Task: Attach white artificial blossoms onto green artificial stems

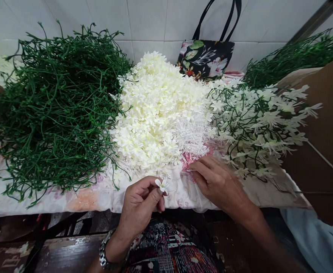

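My left hand (142,203) pinches a small white artificial flower head (162,184) between thumb and fingers, just in front of the table edge. My right hand (216,182) rests on the cloth at the near edge of a big heap of white flower heads (160,110), fingers curled and pinched at thin white stamen pieces (190,138); what it grips is too small to name. A large pile of bare green plastic stems (55,110) lies to the left. Finished stems with white flowers (257,121) lie to the right.
A floral cloth (83,199) covers the table. A black flowered tote bag (206,57) leans on the tiled wall behind. More green stems (297,53) and a brown cardboard box (325,125) stand at the right. A wristwatch (105,252) is on my left wrist.
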Tool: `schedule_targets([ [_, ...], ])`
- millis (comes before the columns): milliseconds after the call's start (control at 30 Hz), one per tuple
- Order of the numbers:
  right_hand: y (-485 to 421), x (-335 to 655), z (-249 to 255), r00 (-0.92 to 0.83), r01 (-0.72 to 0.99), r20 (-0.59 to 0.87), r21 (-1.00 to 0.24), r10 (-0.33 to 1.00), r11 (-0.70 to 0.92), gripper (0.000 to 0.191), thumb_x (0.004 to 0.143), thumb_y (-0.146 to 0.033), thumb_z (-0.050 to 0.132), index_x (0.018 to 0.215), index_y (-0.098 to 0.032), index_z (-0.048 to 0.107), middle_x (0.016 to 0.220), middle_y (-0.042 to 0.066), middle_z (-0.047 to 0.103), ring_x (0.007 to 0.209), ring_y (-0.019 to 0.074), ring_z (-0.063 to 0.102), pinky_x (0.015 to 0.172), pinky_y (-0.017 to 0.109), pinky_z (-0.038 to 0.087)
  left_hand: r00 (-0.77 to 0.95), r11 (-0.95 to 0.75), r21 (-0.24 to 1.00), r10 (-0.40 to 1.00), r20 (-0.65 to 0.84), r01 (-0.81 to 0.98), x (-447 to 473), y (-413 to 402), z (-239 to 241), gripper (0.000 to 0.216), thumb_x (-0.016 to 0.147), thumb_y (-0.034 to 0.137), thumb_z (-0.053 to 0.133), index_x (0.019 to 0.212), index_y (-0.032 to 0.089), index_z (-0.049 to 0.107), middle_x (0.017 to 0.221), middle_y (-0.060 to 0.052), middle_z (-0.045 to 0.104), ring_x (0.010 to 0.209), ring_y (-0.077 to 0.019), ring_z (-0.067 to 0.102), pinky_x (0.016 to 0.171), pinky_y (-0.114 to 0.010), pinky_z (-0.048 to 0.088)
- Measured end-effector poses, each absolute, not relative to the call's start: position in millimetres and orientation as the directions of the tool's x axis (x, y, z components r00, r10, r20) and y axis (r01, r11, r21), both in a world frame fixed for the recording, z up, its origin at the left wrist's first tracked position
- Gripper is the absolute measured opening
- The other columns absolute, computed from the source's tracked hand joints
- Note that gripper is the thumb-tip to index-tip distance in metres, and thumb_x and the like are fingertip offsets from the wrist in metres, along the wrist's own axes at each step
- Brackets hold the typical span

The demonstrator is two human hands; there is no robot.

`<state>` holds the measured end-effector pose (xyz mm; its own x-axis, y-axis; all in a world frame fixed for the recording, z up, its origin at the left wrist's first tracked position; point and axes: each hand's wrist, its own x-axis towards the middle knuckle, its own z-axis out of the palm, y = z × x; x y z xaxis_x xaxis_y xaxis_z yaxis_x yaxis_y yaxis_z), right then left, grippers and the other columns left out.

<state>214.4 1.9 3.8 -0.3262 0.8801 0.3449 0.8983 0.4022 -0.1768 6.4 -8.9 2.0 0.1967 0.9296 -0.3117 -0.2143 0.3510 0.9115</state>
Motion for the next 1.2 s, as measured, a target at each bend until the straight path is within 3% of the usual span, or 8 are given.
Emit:
schedule_targets([
  [100,3.5,211.7,-0.6,-0.320,0.903,0.341,-0.175,0.884,0.394,0.019,0.087,-0.016,0.046,0.075,-0.019,0.060,0.068,0.003,0.055,0.068,0.0161,0.052,0.066,0.028,0.039,0.184,0.356,0.908,0.929,-0.320,-0.219,5.3,-9.5,2.2,0.019,0.067,0.031,0.069,0.071,0.014,0.061,0.043,0.002,0.056,0.039,-0.0082,0.048,0.041,-0.018,0.039],
  [300,-4.6,205.7,6.4,-0.270,0.739,0.447,-0.471,0.853,0.481,0.013,0.087,-0.011,0.046,0.083,-0.019,0.056,0.073,0.002,0.059,0.068,0.0127,0.055,0.061,0.024,0.042,0.199,0.357,0.901,0.928,-0.314,-0.244,10.0,-8.0,8.0,0.014,0.069,0.027,0.068,0.073,0.014,0.062,0.045,0.002,0.056,0.041,-0.0079,0.049,0.042,-0.017,0.040],
  [400,-9.2,199.4,9.9,-0.251,0.711,0.485,-0.495,0.838,0.500,0.009,0.085,-0.012,0.049,0.085,-0.020,0.054,0.072,0.001,0.058,0.064,0.0122,0.054,0.057,0.024,0.042,0.241,0.286,0.931,0.943,-0.230,-0.228,17.6,-5.2,13.2,0.009,0.072,0.023,0.064,0.071,0.014,0.065,0.071,-0.004,0.065,0.050,-0.0079,0.056,0.047,-0.018,0.045],
  [500,-12.6,192.2,10.3,-0.234,0.666,0.508,-0.538,0.829,0.517,0.012,0.083,-0.010,0.050,0.089,-0.021,0.054,0.070,0.000,0.058,0.061,0.0120,0.054,0.055,0.024,0.043,0.279,0.226,0.951,0.946,-0.163,-0.213,22.3,-3.9,15.2,0.010,0.073,0.021,0.063,0.068,0.014,0.066,0.094,-0.007,0.063,0.056,-0.0077,0.058,0.053,-0.019,0.049],
  [667,-17.4,181.6,14.3,-0.197,0.489,0.536,-0.672,0.821,0.556,0.016,0.081,-0.008,0.055,0.091,-0.021,0.057,0.072,0.001,0.059,0.065,0.0127,0.057,0.056,0.024,0.046,0.306,0.279,0.917,0.933,-0.189,-0.285,19.2,-7.8,8.0,0.012,0.075,0.026,0.064,0.076,0.015,0.068,0.070,-0.002,0.061,0.057,-0.0105,0.056,0.055,-0.022,0.050],
  [800,-20.0,177.1,20.7,-0.168,0.475,0.544,-0.686,0.822,0.551,0.018,0.080,-0.007,0.056,0.091,-0.020,0.060,0.074,0.002,0.059,0.066,0.0130,0.058,0.056,0.025,0.046,0.272,0.215,0.940,0.952,-0.142,-0.264,14.7,-11.3,3.8,0.011,0.080,0.024,0.060,0.078,0.016,0.066,0.065,-0.001,0.060,0.058,-0.0111,0.055,0.057,-0.022,0.048],
  [967,-21.1,173.2,25.7,-0.254,0.493,0.524,-0.653,0.813,0.575,0.014,0.082,-0.007,0.054,0.090,-0.017,0.060,0.075,0.003,0.058,0.067,0.0113,0.057,0.058,0.023,0.047,0.187,0.013,0.997,0.982,0.001,-0.077,12.4,-13.1,6.7,0.012,0.081,0.016,0.055,0.076,0.016,0.067,0.069,-0.002,0.061,0.060,-0.0113,0.057,0.057,-0.021,0.047],
  [1200,-21.0,168.6,23.1,-0.294,0.555,0.541,-0.575,0.788,0.601,0.013,0.084,-0.008,0.051,0.086,-0.015,0.061,0.074,0.004,0.058,0.069,0.0118,0.056,0.061,0.022,0.049,0.143,-0.178,0.977,0.977,0.161,0.116,11.4,-17.0,6.1,0.020,0.077,0.008,0.055,0.078,0.019,0.072,0.068,-0.002,0.067,0.064,-0.0129,0.060,0.061,-0.020,0.047],
])
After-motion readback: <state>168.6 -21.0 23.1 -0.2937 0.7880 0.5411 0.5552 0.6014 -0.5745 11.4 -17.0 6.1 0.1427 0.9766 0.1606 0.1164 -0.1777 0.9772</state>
